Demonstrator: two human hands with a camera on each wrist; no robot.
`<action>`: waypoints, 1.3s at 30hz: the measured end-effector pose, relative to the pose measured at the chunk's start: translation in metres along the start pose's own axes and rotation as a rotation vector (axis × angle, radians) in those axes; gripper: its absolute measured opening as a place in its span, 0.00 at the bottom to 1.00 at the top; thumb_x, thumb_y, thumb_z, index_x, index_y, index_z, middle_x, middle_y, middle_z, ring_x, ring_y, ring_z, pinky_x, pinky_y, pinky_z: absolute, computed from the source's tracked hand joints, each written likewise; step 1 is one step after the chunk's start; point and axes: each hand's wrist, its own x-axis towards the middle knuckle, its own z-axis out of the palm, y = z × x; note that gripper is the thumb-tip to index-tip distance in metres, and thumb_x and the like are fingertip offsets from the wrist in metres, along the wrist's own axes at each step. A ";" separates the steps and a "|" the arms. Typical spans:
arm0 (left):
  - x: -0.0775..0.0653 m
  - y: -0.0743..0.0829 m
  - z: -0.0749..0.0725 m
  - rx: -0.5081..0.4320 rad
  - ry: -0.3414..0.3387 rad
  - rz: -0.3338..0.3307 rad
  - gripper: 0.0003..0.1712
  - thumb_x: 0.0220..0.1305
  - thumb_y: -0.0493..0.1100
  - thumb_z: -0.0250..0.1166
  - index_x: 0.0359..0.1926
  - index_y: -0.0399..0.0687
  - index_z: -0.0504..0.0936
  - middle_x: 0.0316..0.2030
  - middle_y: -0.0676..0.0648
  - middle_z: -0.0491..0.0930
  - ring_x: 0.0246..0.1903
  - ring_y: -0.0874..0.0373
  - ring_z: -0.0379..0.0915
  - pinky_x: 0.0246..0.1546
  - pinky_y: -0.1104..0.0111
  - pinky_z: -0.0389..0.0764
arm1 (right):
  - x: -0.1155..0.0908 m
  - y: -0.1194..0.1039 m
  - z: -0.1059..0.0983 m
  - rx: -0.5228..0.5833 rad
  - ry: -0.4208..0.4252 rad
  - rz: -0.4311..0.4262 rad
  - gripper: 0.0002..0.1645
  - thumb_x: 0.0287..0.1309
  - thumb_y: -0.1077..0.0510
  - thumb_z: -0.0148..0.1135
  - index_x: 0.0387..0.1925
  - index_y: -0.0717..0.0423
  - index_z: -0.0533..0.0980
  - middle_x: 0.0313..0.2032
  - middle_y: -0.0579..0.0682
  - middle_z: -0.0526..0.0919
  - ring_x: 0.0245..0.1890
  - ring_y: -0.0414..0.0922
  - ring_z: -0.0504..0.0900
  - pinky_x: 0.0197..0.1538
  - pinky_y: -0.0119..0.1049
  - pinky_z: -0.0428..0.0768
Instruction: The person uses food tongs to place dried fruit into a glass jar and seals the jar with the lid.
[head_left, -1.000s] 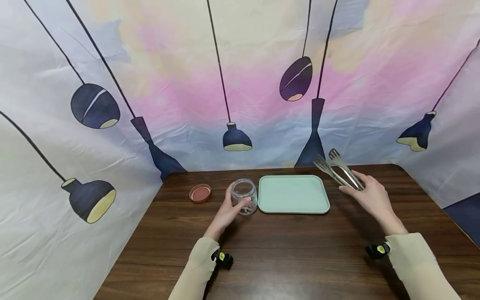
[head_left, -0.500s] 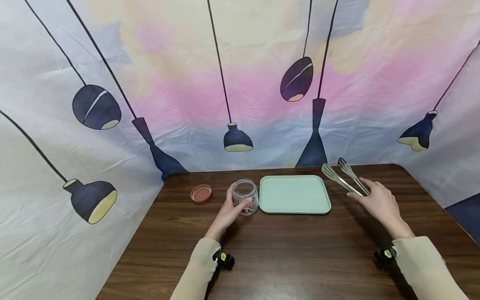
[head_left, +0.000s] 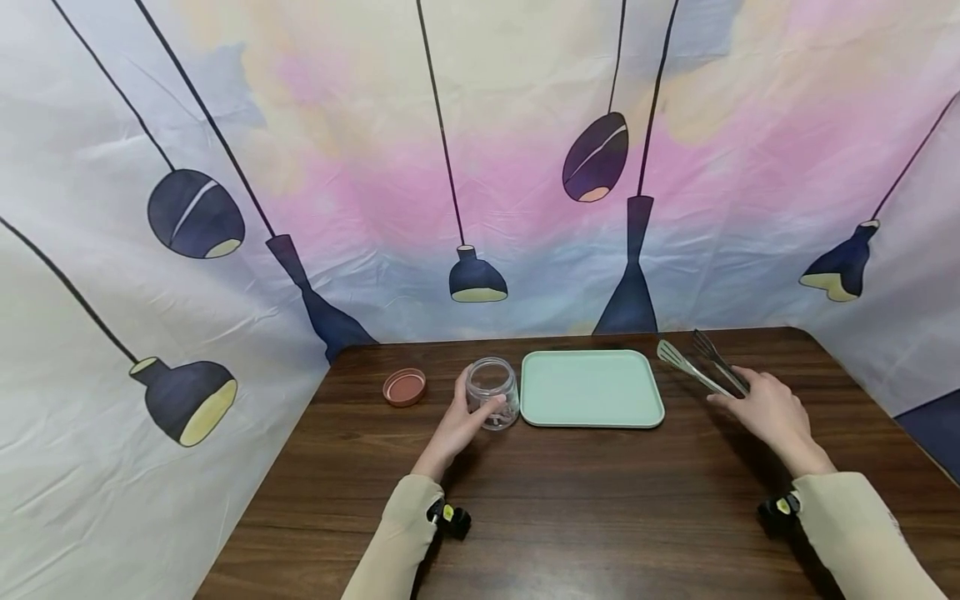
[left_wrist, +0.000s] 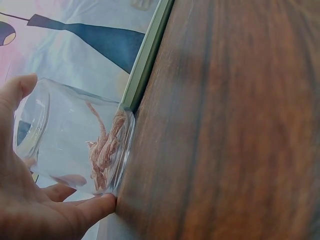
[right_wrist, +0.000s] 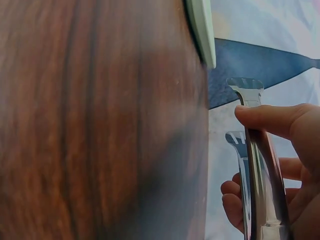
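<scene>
My left hand (head_left: 455, 423) curls round a clear, lidless jar (head_left: 492, 385) standing on the table. Thin, wrinkled, pinkish-brown dried strips (left_wrist: 105, 147) lie at the jar's bottom in the left wrist view; their exact kind cannot be told. My right hand (head_left: 772, 412) holds a pair of metal tongs (head_left: 693, 367) right of the tray, thumb on one arm and fingers round the other. The tongs' slotted heads stand apart, with nothing between them, above the table and pointing to its back edge. A pale green tray (head_left: 592, 388) lies between the hands, just right of the jar.
A reddish-brown round lid (head_left: 404, 387) lies on the table left of the jar. The dark wooden table (head_left: 570, 508) extends in front of both hands. Behind its back edge hangs a cloth (head_left: 360, 167) printed with lamps.
My right hand has moved right and a little lower with the tongs, whose heads have come down and away from the tray. My left hand stays on the jar.
</scene>
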 end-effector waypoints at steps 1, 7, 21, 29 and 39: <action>0.000 0.000 0.000 0.000 0.000 0.000 0.52 0.70 0.50 0.66 0.81 0.52 0.41 0.73 0.29 0.54 0.72 0.35 0.54 0.66 0.41 0.61 | 0.000 0.002 0.000 -0.003 -0.010 0.003 0.54 0.63 0.32 0.63 0.70 0.71 0.61 0.56 0.79 0.68 0.48 0.75 0.73 0.38 0.62 0.73; 0.001 -0.002 -0.001 0.000 -0.001 -0.005 0.52 0.70 0.51 0.66 0.81 0.53 0.41 0.74 0.29 0.52 0.72 0.35 0.53 0.66 0.41 0.61 | 0.002 0.010 -0.001 -0.031 -0.057 0.010 0.53 0.62 0.36 0.65 0.68 0.75 0.62 0.53 0.79 0.72 0.40 0.70 0.77 0.33 0.57 0.74; 0.000 -0.001 -0.003 0.006 -0.001 -0.004 0.53 0.70 0.53 0.66 0.81 0.53 0.40 0.75 0.30 0.51 0.72 0.34 0.54 0.65 0.40 0.61 | 0.010 0.002 0.000 -0.070 -0.117 0.102 0.50 0.59 0.41 0.69 0.58 0.82 0.63 0.40 0.75 0.75 0.33 0.68 0.77 0.31 0.57 0.76; -0.001 -0.001 -0.002 0.009 -0.006 -0.008 0.53 0.70 0.53 0.65 0.81 0.54 0.39 0.75 0.30 0.51 0.72 0.34 0.54 0.65 0.40 0.61 | 0.010 -0.002 0.006 -0.085 -0.129 0.125 0.54 0.57 0.39 0.70 0.57 0.85 0.60 0.38 0.77 0.75 0.32 0.70 0.78 0.29 0.56 0.76; 0.001 -0.002 -0.003 0.009 -0.005 0.001 0.53 0.70 0.53 0.66 0.81 0.51 0.40 0.74 0.29 0.52 0.72 0.35 0.53 0.66 0.41 0.60 | 0.011 -0.002 0.007 -0.126 -0.144 0.136 0.62 0.58 0.35 0.69 0.61 0.88 0.55 0.41 0.80 0.74 0.31 0.69 0.78 0.28 0.54 0.76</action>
